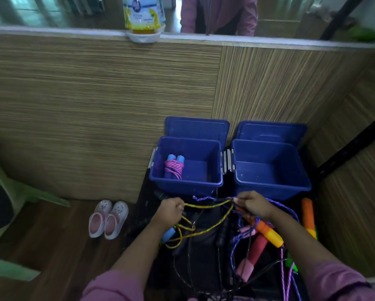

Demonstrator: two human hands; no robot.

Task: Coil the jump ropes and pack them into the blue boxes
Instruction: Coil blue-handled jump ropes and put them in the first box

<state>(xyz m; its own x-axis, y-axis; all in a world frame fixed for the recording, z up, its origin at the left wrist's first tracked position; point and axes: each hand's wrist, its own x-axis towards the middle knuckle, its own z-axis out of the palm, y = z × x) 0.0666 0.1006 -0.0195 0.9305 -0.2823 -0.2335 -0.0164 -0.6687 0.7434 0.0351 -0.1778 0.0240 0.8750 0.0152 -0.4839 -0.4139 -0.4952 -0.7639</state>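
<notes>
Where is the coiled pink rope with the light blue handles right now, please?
In the head view, the coiled pink rope with light blue handles lies inside the left blue plastic box, against its left wall, beside the other blue plastic box.

Pink clogs point(108, 219) on wooden floor; bottle point(143, 15) on ledge

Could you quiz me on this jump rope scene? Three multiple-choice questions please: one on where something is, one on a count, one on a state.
1. Where is the coiled pink rope?
A. in the left box
B. in the right box
C. on the floor

2. How many blue boxes stand open?
A. one
B. two
C. three

3. What are the hands doing?
A. resting idle
B. closing a lid
C. both gripping the yellow rope

Answers:
1 A: the pink rope lies in the left box.
2 B: left box and right box, lids behind.
3 C: left hand and right hand pinch the yellow rope.
</notes>
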